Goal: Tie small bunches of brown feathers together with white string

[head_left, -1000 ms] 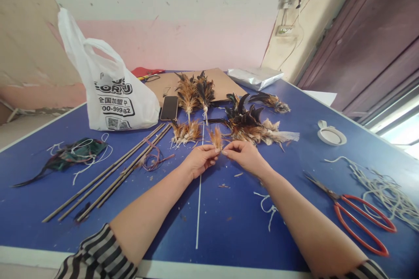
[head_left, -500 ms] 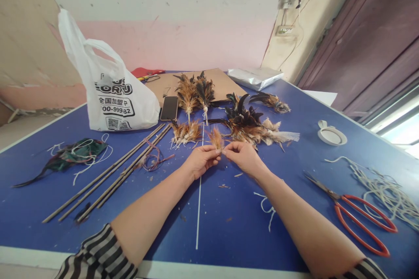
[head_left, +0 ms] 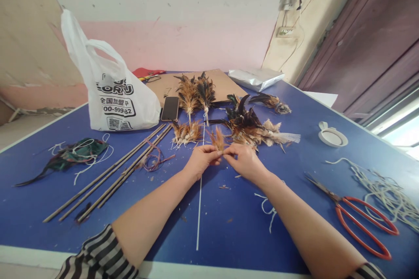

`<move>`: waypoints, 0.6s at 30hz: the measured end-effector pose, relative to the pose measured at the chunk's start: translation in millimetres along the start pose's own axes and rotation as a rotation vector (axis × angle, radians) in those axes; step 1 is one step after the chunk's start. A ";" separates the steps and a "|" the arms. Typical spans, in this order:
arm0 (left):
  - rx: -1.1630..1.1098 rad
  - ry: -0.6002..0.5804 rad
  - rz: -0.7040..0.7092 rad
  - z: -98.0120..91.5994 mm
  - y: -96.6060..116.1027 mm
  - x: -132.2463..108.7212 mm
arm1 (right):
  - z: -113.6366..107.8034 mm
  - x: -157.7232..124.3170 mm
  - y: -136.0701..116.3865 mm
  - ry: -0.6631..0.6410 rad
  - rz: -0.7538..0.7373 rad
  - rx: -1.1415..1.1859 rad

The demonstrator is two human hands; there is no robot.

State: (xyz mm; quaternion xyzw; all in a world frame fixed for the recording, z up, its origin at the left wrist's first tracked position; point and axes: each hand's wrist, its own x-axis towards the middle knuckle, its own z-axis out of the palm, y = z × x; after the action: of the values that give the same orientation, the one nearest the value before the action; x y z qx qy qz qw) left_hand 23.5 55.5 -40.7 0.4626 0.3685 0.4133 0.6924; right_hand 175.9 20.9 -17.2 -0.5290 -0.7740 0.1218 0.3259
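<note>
A small tuft of orange-brown feathers (head_left: 217, 138) points up from between my two hands. My left hand (head_left: 203, 161) pinches its base between thumb and fingers. My right hand (head_left: 242, 159) meets it there, its thumb and forefinger closed on the lower end of the same feathers. Just beyond my left hand lies a row of short brown feather bundles (head_left: 187, 134). A pile of dark and brown feathers (head_left: 245, 121) spreads past my right hand. Two tied feather bunches (head_left: 196, 91) rest at the edge of a cardboard sheet (head_left: 225, 79).
On the blue table (head_left: 170, 235), thin sticks (head_left: 111, 174), a purple cord coil (head_left: 155, 159) and a white plastic bag (head_left: 121, 91) are at left. A phone (head_left: 170, 109) lies near the bag. Red-handled scissors (head_left: 360, 216), pale string (head_left: 386, 194) and a tape roll (head_left: 333, 136) are at right.
My hands stay together on the feathers. The fingers of my right hand have shifted slightly at the base, and my left fingers have curled in a little. The rest lies as before.
</note>
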 end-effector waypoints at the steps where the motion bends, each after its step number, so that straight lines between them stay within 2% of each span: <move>1: 0.021 0.014 0.023 -0.7 -0.1 0.5 | -0.6 0.4 -0.4 -0.016 -0.025 0.029; 4: 0.067 0.037 0.065 -2.6 -0.8 2.1 | -2.1 1.7 0.6 -0.036 0.000 0.156; 10: -0.022 -0.045 -0.014 -1.7 -0.5 1.5 | -7.5 4.1 10.9 -0.012 0.324 0.325; 15: 0.024 -0.142 -0.072 2.5 2.1 -3.4 | -9.0 3.8 5.3 -0.070 0.319 0.516; 18: 0.048 -0.125 -0.082 3.9 0.6 -4.4 | -6.9 3.7 -1.6 -0.052 0.320 0.513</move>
State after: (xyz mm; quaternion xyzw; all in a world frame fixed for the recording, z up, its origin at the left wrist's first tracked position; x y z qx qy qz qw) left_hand 25.2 50.3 -38.4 0.4884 0.3529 0.3462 0.7190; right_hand 178.2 22.5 -9.7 -0.5413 -0.6329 0.3766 0.4058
